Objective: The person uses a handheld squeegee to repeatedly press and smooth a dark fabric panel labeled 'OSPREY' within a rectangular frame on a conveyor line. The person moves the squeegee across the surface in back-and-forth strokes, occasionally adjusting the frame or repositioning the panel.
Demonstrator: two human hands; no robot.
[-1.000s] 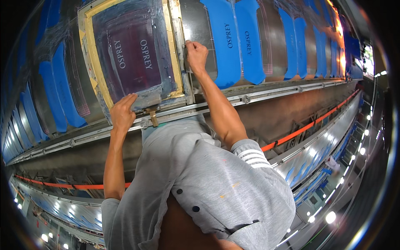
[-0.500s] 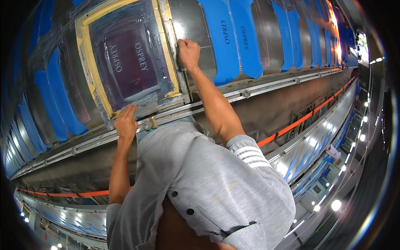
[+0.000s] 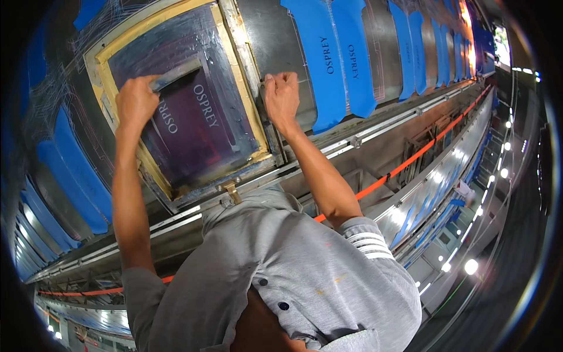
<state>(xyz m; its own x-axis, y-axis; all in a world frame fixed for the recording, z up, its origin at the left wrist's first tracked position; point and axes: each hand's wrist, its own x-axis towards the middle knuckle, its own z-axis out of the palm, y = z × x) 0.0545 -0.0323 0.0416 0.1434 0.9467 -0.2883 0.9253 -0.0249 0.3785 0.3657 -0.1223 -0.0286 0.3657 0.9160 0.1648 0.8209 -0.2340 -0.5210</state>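
A screen printing frame (image 3: 239, 73), edged with yellow tape, lies over the printing table in front of me. Pale lettering shows on its dark purple mesh (image 3: 202, 161). My left hand (image 3: 136, 102) is closed around one end of a squeegee (image 3: 179, 73), whose pale blade lies across the upper part of the mesh. At the frame's right edge, my right hand (image 3: 282, 97) is curled with its fingertips against the side bar. Part of the squeegee's grip is hidden under my left fingers.
Blue fabric pieces (image 3: 328, 64) with dark lettering lie to the right of the frame, and more blue pieces (image 3: 73, 176) lie to its left. A metal rail (image 3: 346, 144) with a brass-coloured clamp (image 3: 232, 192) runs along the near table edge. An orange pipe (image 3: 404, 164) runs below.
My left hand has moved with the squeegee from the near end of the frame to the far part of the mesh. My right hand stays by the right edge.
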